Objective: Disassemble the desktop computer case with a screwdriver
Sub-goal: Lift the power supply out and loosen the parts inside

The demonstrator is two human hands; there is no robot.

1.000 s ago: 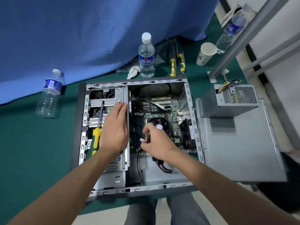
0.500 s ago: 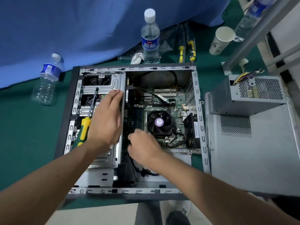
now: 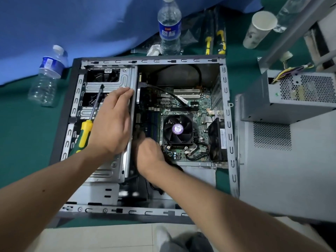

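Right hand (image 3: 150, 155) reached down beside the drive cage (image 3: 111, 124) in the open case (image 3: 225, 124), grip hidden, cannot tell; left hand (image 3: 111, 124) flat on cage, fingers straight; screwdriver (image 3: 85, 132) loose there, likely to slide off if the cage shifted.

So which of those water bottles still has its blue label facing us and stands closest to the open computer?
The capped bottle just behind the case's back edge, label readable. The bottle at left leans further off; the third, top right, is blurred.
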